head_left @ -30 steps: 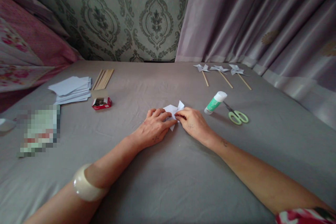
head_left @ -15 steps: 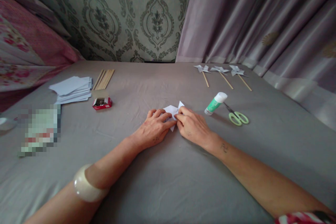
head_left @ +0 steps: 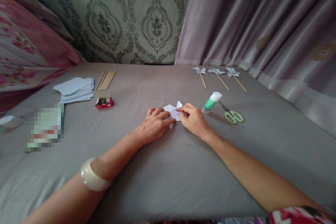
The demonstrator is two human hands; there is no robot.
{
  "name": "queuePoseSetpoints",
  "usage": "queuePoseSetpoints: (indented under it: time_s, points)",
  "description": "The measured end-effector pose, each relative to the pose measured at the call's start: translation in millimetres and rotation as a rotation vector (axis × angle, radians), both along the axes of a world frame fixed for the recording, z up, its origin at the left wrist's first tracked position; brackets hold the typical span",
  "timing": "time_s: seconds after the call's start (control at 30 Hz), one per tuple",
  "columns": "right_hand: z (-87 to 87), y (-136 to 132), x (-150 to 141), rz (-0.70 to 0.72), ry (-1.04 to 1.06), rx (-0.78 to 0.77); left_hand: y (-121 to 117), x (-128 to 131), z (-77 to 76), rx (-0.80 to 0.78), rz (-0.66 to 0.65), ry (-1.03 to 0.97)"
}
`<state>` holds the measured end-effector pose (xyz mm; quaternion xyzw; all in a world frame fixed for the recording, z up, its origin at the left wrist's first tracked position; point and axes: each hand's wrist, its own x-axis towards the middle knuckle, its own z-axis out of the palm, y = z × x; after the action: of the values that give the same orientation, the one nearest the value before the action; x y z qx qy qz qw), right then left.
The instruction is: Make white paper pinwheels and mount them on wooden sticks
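A small white paper pinwheel [head_left: 173, 112] lies on the grey cloth in front of me, one pointed corner standing up at its upper right. My left hand [head_left: 154, 125] holds it down from the left, with the fingers curled over its edge and the thumb along its near side. On the other side, my right hand [head_left: 194, 120] pinches part of the paper between thumb and forefinger. A glue stick [head_left: 211, 103] with a green label stands tilted to the right of that hand, and green-handled scissors [head_left: 233, 116] lie just beyond it.
Three paper pinwheels on sticks [head_left: 216, 72] lie at the back right. To the left are stacked white paper sheets [head_left: 76, 89], several wooden sticks [head_left: 105, 79], a small red box [head_left: 104, 103], a blurred packet [head_left: 47, 126] and a white tape roll [head_left: 10, 121].
My right hand has shifted slightly right and lifted off the paper's middle, so more of the paper shows. My left hand stays in place. The camera view has tilted slightly.
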<state>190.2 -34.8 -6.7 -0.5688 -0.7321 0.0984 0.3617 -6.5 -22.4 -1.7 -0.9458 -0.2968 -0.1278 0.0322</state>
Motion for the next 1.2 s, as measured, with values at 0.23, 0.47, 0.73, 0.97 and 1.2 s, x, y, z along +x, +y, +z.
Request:
queuePoseSetpoints:
  time_s: [0.23,0.47,0.73,0.97,1.2]
  points:
    - [0.0,-5,-2,0.035,-0.137,0.029,-1,1,1.4,-0.009,0.003,0.008]
    - [3.8,-7,-6,0.067,-0.341,0.01,-1,0,-0.4,0.01,0.005,-0.004]
    - [21.1,-10,-12,0.175,-0.63,-0.008,0,-1,3.7,0.007,-0.052,-0.092]
    - [7.3,-3,-8,0.135,-0.376,-0.027,14,-18,11.5,0.011,0.117,-0.326]
    - [-6.5,6,1,-0.019,0.214,0.126,36,-57,23.5,0.011,0.521,-0.626]
